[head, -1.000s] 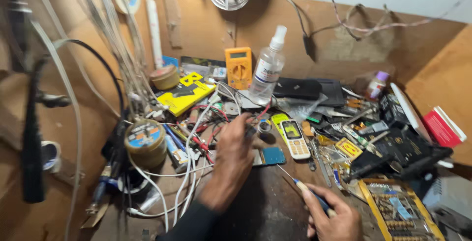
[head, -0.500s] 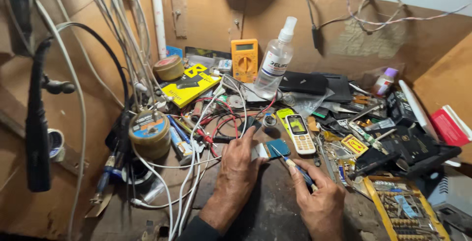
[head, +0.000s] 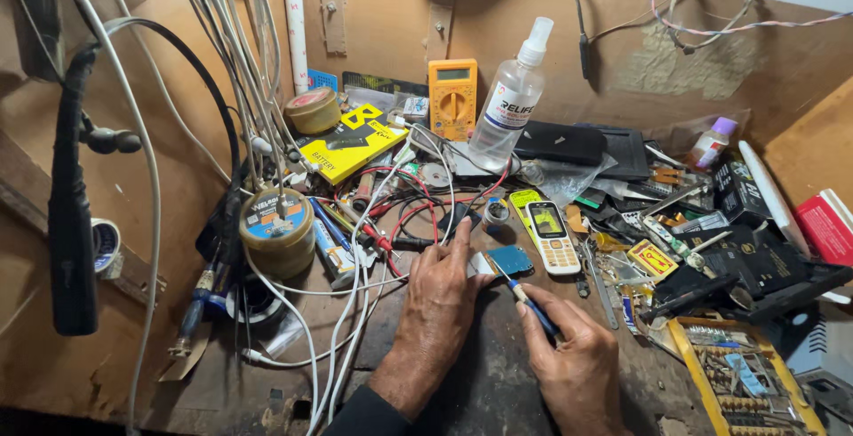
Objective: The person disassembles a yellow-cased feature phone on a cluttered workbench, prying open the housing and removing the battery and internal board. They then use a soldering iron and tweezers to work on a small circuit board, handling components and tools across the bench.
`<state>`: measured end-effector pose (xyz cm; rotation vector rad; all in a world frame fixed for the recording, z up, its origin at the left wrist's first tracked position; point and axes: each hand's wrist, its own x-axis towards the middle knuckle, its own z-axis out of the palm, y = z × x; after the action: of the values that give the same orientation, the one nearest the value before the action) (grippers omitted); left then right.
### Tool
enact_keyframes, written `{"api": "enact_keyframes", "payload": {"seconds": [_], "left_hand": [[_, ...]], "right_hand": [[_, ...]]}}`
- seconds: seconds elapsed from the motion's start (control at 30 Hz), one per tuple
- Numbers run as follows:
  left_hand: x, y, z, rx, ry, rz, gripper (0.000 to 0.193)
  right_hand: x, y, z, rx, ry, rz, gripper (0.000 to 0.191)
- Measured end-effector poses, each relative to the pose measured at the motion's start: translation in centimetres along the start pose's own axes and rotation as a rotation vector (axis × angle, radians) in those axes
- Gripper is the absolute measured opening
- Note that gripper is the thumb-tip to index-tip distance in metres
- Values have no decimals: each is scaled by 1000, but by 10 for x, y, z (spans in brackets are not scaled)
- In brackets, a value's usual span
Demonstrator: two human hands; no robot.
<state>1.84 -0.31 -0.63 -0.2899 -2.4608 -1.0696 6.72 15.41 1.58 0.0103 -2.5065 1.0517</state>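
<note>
At the far left we saw a tape roll point(head: 105, 245) against the wall, then white cables point(head: 267, 125) hanging over a solder tin point(head: 276, 227). A yellow box point(head: 349, 143) lay behind red leads point(head: 391, 223). Our left hand point(head: 442, 289) lay flat on the bench, fingers spread, their tips pinning down a small blue board point(head: 508, 260). Our right hand point(head: 576, 363) was closed around a blue-handled screwdriver point(head: 533, 304), its tip touching the board. Just beside the board lay a white phone point(head: 553, 236); behind stood an orange meter point(head: 452, 98) and a spray bottle point(head: 509, 103). A bit case point(head: 742, 383) sat at the right.
</note>
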Motion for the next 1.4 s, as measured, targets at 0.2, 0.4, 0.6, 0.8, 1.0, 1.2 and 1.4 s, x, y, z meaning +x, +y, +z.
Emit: {"api": "enact_keyframes", "payload": {"seconds": [0.2,0.4,0.6,0.8,1.0,1.2,1.4], "left_hand": [[-1,3,0,25,5,-14,77],[-3,2,-2,-42,13,-26,76],[-3,2,-1,-67,40,20,71],[-3,4,-3,-81,31,-19,64],[-3,2,-2,-93,36,-29,61],[-2,1,1,-120,22,-43,60],[-3,0,0,-128,49,1,57]], "right_hand": [[-1,3,-5,-33,-73,-70,30],[-8,3,-13,-102,-127,45,33],[-6,0,-16,-82,-99,-50,29],[-1,-3,-6,-89,-96,-73,30],[-11,2,-16,-54,-111,27,30],[0,-4,-3,-21,-76,-76,29],[-10,-4,-12,-79,-130,42,32]]}}
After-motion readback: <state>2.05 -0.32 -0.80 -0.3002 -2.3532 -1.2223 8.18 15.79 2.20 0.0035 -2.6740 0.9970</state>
